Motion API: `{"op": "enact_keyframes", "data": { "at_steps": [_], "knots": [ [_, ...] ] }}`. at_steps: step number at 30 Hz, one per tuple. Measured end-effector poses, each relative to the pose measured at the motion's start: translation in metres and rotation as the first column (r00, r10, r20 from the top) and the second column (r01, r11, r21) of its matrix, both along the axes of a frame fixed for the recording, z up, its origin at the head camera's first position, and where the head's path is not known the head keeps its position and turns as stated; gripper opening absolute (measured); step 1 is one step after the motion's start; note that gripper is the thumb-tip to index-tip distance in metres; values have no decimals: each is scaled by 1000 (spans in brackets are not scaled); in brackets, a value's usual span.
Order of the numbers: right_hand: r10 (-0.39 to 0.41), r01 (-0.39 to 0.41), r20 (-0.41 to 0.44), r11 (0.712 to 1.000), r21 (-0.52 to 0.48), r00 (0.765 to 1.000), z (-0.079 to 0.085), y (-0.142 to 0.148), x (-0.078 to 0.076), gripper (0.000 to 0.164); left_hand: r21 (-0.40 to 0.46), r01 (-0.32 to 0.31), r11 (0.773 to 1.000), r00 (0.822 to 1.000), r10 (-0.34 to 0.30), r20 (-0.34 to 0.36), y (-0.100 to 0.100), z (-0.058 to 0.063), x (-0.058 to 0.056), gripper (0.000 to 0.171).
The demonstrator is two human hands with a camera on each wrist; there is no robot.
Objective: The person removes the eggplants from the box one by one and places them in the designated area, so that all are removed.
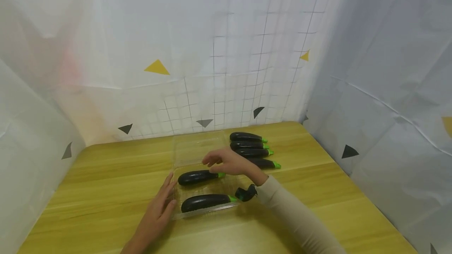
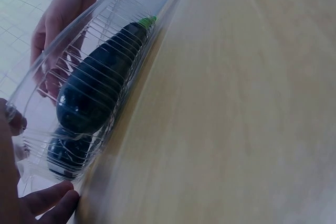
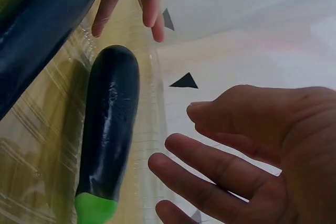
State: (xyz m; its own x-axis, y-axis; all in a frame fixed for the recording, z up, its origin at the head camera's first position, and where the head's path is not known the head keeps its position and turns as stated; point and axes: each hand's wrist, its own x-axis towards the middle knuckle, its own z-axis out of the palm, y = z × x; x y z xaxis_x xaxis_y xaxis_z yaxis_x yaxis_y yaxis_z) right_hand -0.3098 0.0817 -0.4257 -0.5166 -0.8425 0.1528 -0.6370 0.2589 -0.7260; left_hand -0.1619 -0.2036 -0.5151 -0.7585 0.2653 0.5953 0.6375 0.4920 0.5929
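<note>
A clear plastic clamshell box (image 1: 227, 185) lies opened on the table, holding two dark eggplants with green stem ends. One eggplant (image 1: 204, 204) runs along the near wall; the other eggplant (image 1: 195, 177) lies farther back. My left hand (image 1: 159, 209) rests at the box's left end, fingers extended along the wall and thumb apart from them. Over the farther eggplant's stem end hovers my right hand (image 1: 227, 162), its fingers spread and holding nothing. In the right wrist view, a gap shows between the right hand (image 3: 247, 156) and that eggplant (image 3: 110, 124).
Several more eggplants (image 1: 247, 145) lie in a row to the right of the box's lid (image 1: 199, 144), stems pointing right. A dark strap (image 1: 246, 193) sits at my right wrist. White sheets (image 1: 159, 105) with triangles wall in the wooden table (image 1: 106, 191).
</note>
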Motion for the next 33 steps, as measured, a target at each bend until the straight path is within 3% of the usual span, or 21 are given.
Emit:
{"op": "enact_keyframes", "data": {
  "at_steps": [17, 24, 33],
  "knots": [
    [34, -27, -58, 994, 102, 998, -14, -10, -6, 36, -8, -9, 1000, 1000, 9, 5, -1, -2, 0, 55],
    [72, -29, -189, 975, 221, 979, -24, -17, -10, 39, -13, -13, 1000, 1000, 13, -20, 0, -3, 0, 61],
    [84, -45, -174, 976, 213, 981, -29, -20, -6, 40, -14, -26, 1000, 1000, 25, -6, 1, -1, 1, 61]
  ]
}}
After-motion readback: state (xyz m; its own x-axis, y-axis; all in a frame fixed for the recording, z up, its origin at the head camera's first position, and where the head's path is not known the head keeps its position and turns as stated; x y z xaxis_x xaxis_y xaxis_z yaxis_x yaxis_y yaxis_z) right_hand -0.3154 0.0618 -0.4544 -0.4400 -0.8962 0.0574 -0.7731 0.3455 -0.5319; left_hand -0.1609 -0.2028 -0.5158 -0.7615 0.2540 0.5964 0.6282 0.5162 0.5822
